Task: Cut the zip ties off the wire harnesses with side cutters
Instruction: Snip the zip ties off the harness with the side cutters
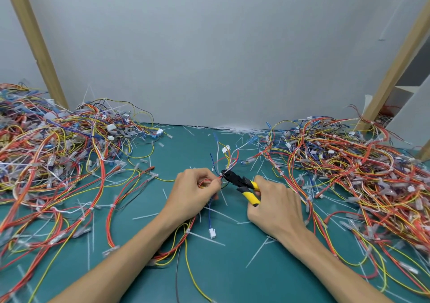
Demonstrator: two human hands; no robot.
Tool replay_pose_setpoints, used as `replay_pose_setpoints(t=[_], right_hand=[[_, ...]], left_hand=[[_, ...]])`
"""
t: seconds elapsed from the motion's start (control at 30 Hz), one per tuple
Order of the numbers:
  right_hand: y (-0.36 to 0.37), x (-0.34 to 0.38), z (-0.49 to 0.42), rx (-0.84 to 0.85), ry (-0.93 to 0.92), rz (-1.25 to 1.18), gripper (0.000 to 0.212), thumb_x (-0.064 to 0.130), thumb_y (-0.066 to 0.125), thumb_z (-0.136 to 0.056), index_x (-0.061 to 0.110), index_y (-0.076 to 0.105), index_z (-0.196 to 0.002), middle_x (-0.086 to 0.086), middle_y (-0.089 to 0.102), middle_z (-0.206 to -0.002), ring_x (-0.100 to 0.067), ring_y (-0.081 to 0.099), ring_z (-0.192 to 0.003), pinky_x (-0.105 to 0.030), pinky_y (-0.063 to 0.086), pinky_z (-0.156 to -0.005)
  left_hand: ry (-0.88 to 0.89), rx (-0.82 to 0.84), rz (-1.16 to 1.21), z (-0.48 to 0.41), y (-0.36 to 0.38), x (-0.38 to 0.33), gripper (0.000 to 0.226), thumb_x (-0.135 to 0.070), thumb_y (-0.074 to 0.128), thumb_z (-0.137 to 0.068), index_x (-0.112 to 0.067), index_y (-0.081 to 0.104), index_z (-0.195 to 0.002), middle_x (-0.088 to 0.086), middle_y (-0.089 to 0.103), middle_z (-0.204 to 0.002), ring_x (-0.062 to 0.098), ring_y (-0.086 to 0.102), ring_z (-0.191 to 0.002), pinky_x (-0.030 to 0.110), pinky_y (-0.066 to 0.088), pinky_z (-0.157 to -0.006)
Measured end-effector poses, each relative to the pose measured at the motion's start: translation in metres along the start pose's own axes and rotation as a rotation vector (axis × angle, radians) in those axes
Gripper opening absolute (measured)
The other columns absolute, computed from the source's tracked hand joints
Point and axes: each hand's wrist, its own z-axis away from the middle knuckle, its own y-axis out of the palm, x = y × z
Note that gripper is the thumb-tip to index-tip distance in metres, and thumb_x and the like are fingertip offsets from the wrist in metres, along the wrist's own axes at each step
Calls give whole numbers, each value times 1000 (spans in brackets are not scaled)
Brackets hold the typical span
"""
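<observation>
You work on a teal mat [232, 267] that covers the whole bench top and runs back to a plain pale grey wall panel [209, 46] standing upright behind it. On your left, a light wooden post [35, 39] leans across the panel, its foot at the back of the mat. On your right, a matching wooden post [395, 67] slants the other way. Beyond that right post you see white stepped panels [409, 116] with a dark grey gap [420, 63] above them. A short piece of the same wood [424, 151] shows at the far right edge.
</observation>
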Motion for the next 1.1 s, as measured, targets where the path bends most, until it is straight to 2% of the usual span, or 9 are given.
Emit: replay_pose_setpoints(t=[0.17, 0.37, 0.57, 0.67, 0.77, 0.87, 1.0, 1.1], right_hand=[[-2, 0, -2, 31, 8, 4, 18, 36, 48, -64, 23, 37, -70, 6, 36, -51, -23, 40, -49, -27, 18, -43], [-4, 2, -5, 37, 11, -15, 16, 35, 43, -62, 23, 37, -70, 5, 40, -53, -26, 46, -55, -28, 24, -44], [-4, 2, -2, 11, 19, -21, 21, 35, 54, -69, 23, 37, -72, 10, 35, -53, -24, 42, -55, -27, 23, -45], [-6, 4, -1, -16, 10, -7, 22, 34, 54, -66, 27, 36, -76, 11, 34, -59, -21, 39, -59, -28, 19, -45], [-5, 2, 0, -48, -23, 21, 33, 32, 62, -65, 26, 34, -83, 10, 35, -69, -21, 36, -64, -31, 23, -53], [-5, 3, 1, -89, -44, 23, 37, 28, 67, -62, 23, 38, -85, 9, 36, -72, -21, 35, -65, -31, 27, -58], [-7, 4, 1, -28, -7, 27, 29, 28, 63, -64, 25, 37, -78, 8, 40, -64, -21, 38, -59, -30, 25, -51], [-8, 5, 1, 33, 23, 34, 21, 34, 55, -71, 25, 36, -77, 5, 45, -63, -24, 47, -59, -30, 30, -48]], left_hand=[[-4, 3, 2, 1, -2, -2, 27, -22, 64, -87, -22, 63, -60, -8, 65, -53, 0, 46, -47, 11, 36, -52], [20, 0, -5, 0, -5, -1, 26, -24, 64, -88, -23, 63, -62, -10, 66, -55, 0, 48, -48, 11, 37, -54], [24, 0, -6, 1, -4, -1, 24, -23, 64, -88, -21, 64, -64, -9, 66, -55, 1, 48, -49, 13, 38, -54], [43, -22, -48, 1, -4, 0, 21, -24, 65, -87, -20, 66, -66, -6, 66, -57, 5, 51, -51, 17, 42, -56], [68, -46, -117, 1, -1, 0, 20, -26, 65, -86, -23, 64, -67, -6, 66, -58, 13, 56, -56, 28, 48, -64], [84, -52, -142, 2, 0, 0, 18, -28, 65, -86, -26, 63, -68, -6, 67, -60, 17, 58, -58, 33, 51, -65], [103, -60, -167, 2, 0, 0, 18, -32, 64, -85, -29, 62, -68, -7, 66, -60, 16, 59, -59, 34, 51, -65], [112, -63, -184, 2, 1, 1, 17, -32, 65, -85, -30, 62, -68, -9, 64, -59, 12, 56, -56, 31, 50, -62]])
